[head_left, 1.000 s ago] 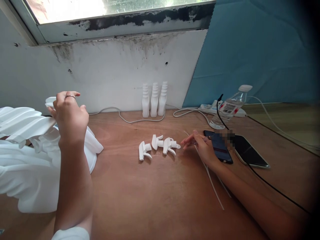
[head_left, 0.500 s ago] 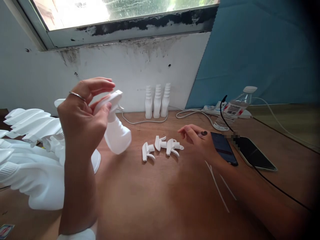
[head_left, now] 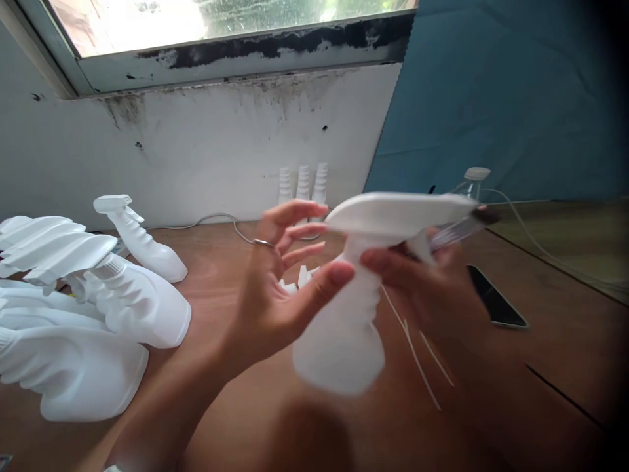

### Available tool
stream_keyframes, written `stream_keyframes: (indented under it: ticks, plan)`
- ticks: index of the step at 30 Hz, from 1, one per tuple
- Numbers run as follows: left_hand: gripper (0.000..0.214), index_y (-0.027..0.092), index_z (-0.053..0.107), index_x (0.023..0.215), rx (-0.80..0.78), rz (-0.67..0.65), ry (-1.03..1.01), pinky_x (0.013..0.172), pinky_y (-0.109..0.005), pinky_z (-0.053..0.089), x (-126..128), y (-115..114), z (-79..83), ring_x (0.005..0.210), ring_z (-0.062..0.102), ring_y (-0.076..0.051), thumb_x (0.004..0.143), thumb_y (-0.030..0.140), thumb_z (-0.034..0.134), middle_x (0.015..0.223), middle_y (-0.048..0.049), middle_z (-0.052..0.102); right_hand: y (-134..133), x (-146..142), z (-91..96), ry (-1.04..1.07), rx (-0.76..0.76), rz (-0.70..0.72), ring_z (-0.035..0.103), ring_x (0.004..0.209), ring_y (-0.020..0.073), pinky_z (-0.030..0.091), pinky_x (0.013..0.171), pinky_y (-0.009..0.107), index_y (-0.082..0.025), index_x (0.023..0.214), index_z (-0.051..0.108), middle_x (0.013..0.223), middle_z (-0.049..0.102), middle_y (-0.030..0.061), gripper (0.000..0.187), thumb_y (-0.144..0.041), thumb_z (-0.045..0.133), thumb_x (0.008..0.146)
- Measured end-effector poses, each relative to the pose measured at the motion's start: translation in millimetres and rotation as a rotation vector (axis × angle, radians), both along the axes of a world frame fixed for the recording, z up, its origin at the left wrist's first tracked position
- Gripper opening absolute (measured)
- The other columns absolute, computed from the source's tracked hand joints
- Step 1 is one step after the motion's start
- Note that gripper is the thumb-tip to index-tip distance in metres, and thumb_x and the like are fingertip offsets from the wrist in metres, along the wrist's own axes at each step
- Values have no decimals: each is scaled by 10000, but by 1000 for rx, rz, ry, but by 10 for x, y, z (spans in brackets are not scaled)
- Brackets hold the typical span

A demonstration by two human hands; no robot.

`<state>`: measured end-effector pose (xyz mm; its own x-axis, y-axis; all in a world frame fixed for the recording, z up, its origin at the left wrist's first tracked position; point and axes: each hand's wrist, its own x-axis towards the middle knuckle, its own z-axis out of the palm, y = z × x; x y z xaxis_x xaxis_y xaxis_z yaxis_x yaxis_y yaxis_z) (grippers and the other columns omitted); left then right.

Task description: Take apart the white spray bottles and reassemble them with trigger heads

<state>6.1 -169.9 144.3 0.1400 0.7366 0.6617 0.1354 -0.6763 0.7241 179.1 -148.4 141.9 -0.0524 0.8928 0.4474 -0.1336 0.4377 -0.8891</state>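
Observation:
A white spray bottle [head_left: 339,347] hangs tilted in front of me, its long trigger head [head_left: 398,213] pointing right. My right hand [head_left: 437,288] is closed round its neck and trigger area, partly blurred. A slim clear tube with a dark end [head_left: 459,231], like a pen, also sticks out of that hand. At the bottle's left side is my left hand [head_left: 280,282], fingers spread and curved near the back of the head. Its thumb lies across the bottle's neck, perhaps touching. Behind this hand, small white trigger pieces [head_left: 305,275] are mostly hidden.
Several white spray bottles [head_left: 93,373] lie at the left, with a smaller one [head_left: 147,252] leaning behind. Three small white ribbed bottles [head_left: 303,183] stand by the wall. At the right are a phone [head_left: 496,298], thin white tubes [head_left: 413,347], cables and a clear water bottle [head_left: 474,183].
The spray bottle has moved right and closer, its head turned to point right. My right hand has come up from the table onto it; my left hand's fingers have spread.

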Motion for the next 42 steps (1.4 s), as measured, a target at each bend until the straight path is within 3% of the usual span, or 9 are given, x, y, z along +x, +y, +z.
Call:
stream_keyframes:
  ticks: [5, 10, 16, 19, 22, 25, 31, 37, 42]
  plan:
    - [922, 272, 358, 1371, 71, 110, 252, 1091, -613, 362, 306, 78, -398, 1340, 383, -418, 617, 488, 843, 1458, -151, 392, 123, 78, 87, 433, 231, -497, 545, 604, 76, 472, 466, 171, -205, 722, 634, 672, 543, -45, 240, -225, 855, 631]
    - [846, 307, 258, 1409, 249, 236, 315, 1115, -624, 311, 398, 173, -599, 1394, 306, -388, 738, 340, 770, 1515, -145, 294, 48, 26, 86, 408, 298, -577, 541, 635, 82, 508, 521, 193, -228, 749, 600, 697, 539, -48, 274, -248, 850, 641]
    - [948, 271, 256, 1452, -92, -166, 301, 846, -404, 546, 300, 109, -439, 1100, 577, -312, 639, 184, 735, 1351, -125, 490, 151, 207, 65, 234, 445, -449, 540, 581, 98, 490, 532, 257, -196, 688, 588, 636, 536, -40, 295, -372, 824, 668]
    - [899, 300, 292, 1444, -307, -402, 257, 657, -292, 520, 286, 46, -374, 824, 606, -201, 651, 120, 674, 1082, -62, 605, 219, 305, 127, 234, 382, -300, 606, 673, 142, 510, 623, 300, -213, 705, 648, 703, 619, -16, 335, -444, 855, 579]
    - [837, 329, 358, 1412, -393, -428, 185, 549, -239, 436, 291, 29, -363, 687, 534, -142, 659, 88, 634, 915, -15, 585, 248, 310, 178, 231, 294, -157, 611, 765, 140, 504, 700, 285, -248, 730, 665, 766, 632, -30, 385, -435, 900, 488]
    - [835, 341, 376, 1412, -425, -403, 170, 563, -248, 427, 288, 58, -377, 702, 524, -154, 656, 94, 631, 888, -11, 573, 262, 271, 181, 162, 238, -84, 534, 696, 110, 456, 616, 252, -240, 779, 665, 754, 581, -28, 410, -360, 919, 480]
    - [715, 329, 509, 1337, -578, -539, 96, 845, -369, 473, 170, 279, -403, 1120, 514, -297, 650, 174, 632, 1289, -52, 532, 293, 344, 143, 243, 177, 99, 551, 803, 157, 474, 672, 287, -211, 844, 709, 833, 582, 23, 319, -351, 850, 593]
    - [514, 165, 628, 1112, -954, -1035, -238, 707, -291, 490, -86, 566, -464, 844, 605, -224, 622, 319, 639, 1007, -88, 634, 328, 409, 154, 410, 81, 339, 530, 759, 133, 469, 661, 272, -331, 946, 698, 868, 594, -27, 373, -444, 850, 626]
    - [504, 103, 634, 1076, -977, -909, -169, 648, -280, 499, -440, 816, -538, 742, 624, -219, 616, 307, 602, 918, -104, 664, 372, 663, 329, 441, 200, 161, 541, 738, 100, 452, 672, 243, -340, 968, 688, 844, 591, -50, 153, -388, 716, 826]
